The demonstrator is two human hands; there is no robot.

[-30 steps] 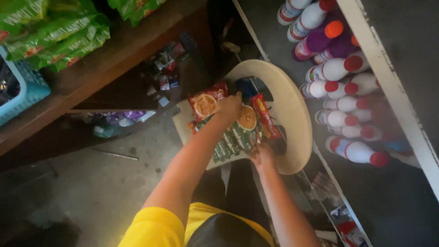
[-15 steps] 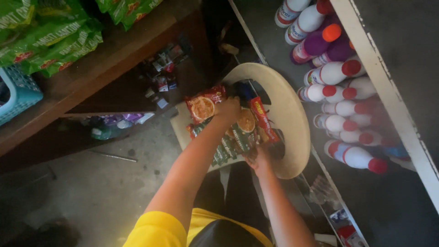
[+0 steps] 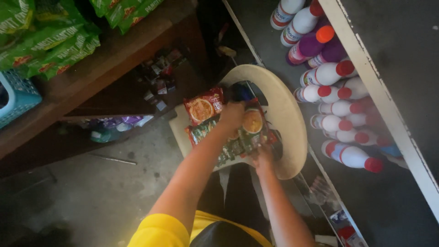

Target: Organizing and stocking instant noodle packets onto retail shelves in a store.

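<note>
A pile of snack packets lies on a beige plastic chair (image 3: 287,107): a red packet (image 3: 203,106) at the far left, dark green packets (image 3: 228,145) under it, and one with an orange circle (image 3: 253,121). My left hand (image 3: 231,117) rests on top of the pile, fingers curled over the packets between the red one and the orange circle. My right hand (image 3: 262,158) grips the near edge of the same pile. A dark blue item (image 3: 241,93) shows behind the packets.
White bottles with red caps (image 3: 340,110) and purple bottles (image 3: 315,43) lie in a shelf on the right. Green snack bags (image 3: 50,41) sit on a wooden shelf (image 3: 114,64) at the upper left, beside a blue basket (image 3: 16,98). Concrete floor (image 3: 100,192) lies below.
Both hands stay on the packet pile. My left hand has slid slightly toward me over the packets; the view has shifted a little.
</note>
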